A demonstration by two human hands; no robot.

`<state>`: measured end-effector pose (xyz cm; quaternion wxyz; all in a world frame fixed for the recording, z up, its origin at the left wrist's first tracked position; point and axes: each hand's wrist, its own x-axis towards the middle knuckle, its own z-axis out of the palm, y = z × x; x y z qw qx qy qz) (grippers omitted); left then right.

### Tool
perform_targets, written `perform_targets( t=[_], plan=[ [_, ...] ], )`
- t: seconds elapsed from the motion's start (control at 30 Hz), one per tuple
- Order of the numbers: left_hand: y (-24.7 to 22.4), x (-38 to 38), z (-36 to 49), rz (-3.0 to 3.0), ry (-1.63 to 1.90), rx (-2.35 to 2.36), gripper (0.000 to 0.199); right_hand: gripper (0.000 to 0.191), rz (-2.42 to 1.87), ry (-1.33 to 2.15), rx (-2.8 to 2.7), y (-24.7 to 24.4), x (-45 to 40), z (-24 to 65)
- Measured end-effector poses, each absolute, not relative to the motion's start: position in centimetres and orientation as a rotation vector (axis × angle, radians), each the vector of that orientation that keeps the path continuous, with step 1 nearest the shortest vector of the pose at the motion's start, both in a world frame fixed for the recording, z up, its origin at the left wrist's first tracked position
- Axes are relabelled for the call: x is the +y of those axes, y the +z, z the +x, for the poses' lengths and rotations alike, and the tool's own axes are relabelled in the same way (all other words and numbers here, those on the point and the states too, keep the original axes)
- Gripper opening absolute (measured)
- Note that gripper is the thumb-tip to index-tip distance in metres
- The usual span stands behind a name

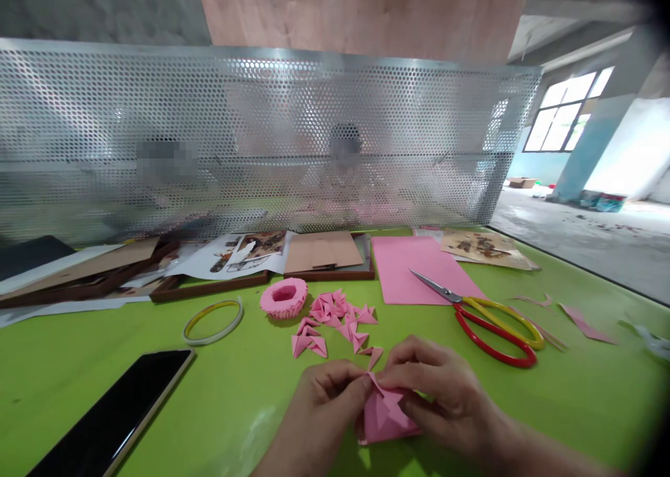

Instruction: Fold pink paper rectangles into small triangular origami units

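Observation:
At the front of the table, my left hand (335, 400) pinches a small piece of pink paper between thumb and fingers. My right hand (440, 390) grips the same paper from the other side, its fingers closed. Beneath the fingers shows pink paper (390, 421) with creases and a squared lower edge; whether it is one sheet or a small stack I cannot tell. Just beyond the hands lie several folded pink paper triangles (335, 309) in a loose pile. A pink ring of interlocked folded paper (284, 298) sits to their left.
Scissors (471, 309) with red and yellow handles rest partly on a pink sheet (403, 267). A phone (115, 407) and a tape roll (213, 321) lie at left. Paper scraps (586, 323) are at right. Shallow brown frames (209, 286) line a perforated metal screen (262, 135); people sit behind it.

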<state>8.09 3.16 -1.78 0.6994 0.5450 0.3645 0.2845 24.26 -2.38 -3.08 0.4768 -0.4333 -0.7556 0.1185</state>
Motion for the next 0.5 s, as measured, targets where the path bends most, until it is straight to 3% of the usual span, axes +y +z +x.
perform_targets(
  t=[0.5],
  plan=[
    [-1.98,3.70,7.93,1.164,0.599,0.735,0.028,0.025,-1.075,0.171,-1.998,-3.17,-2.55,24.99]
  ],
)
